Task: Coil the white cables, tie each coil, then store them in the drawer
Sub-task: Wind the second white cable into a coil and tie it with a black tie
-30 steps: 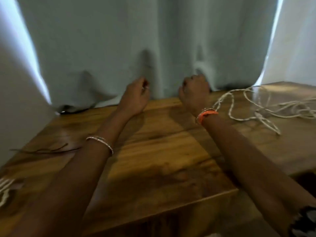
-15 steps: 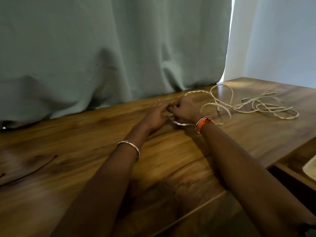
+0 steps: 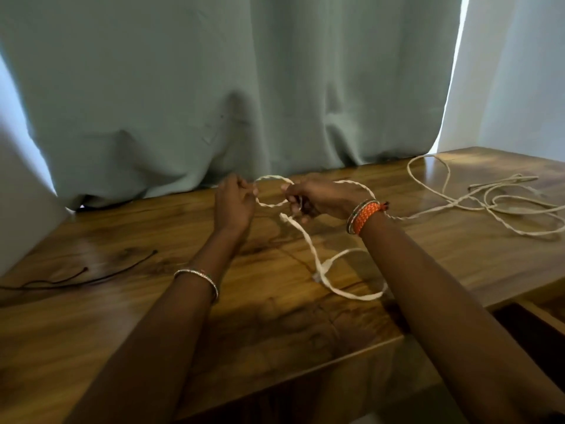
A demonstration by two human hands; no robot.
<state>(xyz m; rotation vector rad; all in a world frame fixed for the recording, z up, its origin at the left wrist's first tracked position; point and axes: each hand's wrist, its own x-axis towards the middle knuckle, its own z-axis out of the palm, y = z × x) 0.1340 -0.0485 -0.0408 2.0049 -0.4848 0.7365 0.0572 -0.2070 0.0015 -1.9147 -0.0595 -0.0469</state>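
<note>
White cable (image 3: 308, 240) on table (image 3: 153, 316): small loop held between hands, slack runs off right. Left hand (image 3: 234, 203) pinches loop's left edge, seemingly; right hand (image 3: 318, 198) grips gathered turns. Loose length lies nearer right hand; drawer (image 3: 532, 325) at right.

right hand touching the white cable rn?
Touching. The head view shows the right hand with its fingers curled round the white cable, which hangs from the fist down to the wooden table.
</note>
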